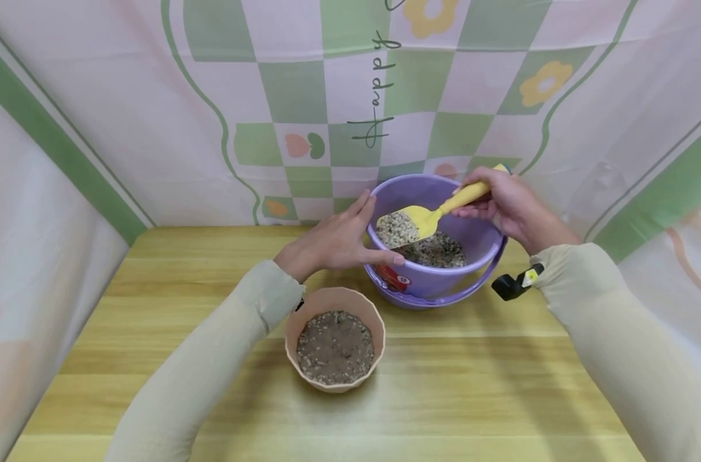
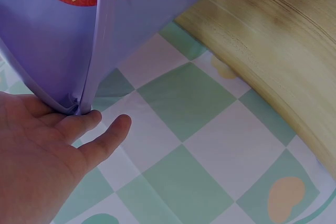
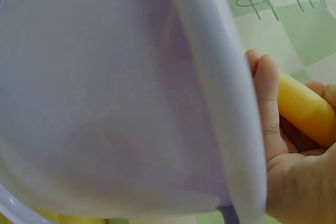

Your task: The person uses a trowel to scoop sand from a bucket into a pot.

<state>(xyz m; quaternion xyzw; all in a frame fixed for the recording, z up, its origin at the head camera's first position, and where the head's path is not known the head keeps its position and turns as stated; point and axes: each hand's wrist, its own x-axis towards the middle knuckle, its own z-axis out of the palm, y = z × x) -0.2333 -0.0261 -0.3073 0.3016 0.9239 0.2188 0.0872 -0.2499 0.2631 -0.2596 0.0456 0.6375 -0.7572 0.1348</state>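
A yellow scoop (image 1: 424, 221) heaped with pale gritty material is held over the purple bucket (image 1: 437, 279), tilted down to the left. My right hand (image 1: 512, 205) grips its handle (image 1: 468, 196); in the right wrist view the fingers (image 3: 269, 87) curl round the yellow handle (image 3: 304, 108). My left hand (image 1: 341, 240) rests on the bucket's left rim, fingers extended and thumb along the front. In the left wrist view that hand (image 2: 52, 150) touches the bucket (image 2: 136, 19) at its rim and handle joint. Dark speckled grit (image 1: 439, 250) lies inside the bucket.
A pink bowl (image 1: 376, 321) with a wavy rim, holding brown soil (image 1: 335, 346), stands in front and left of the bucket on the wooden table (image 1: 442, 398). A green-and-white checked cloth (image 1: 295, 90) hangs right behind the bucket. Cloth also covers both sides.
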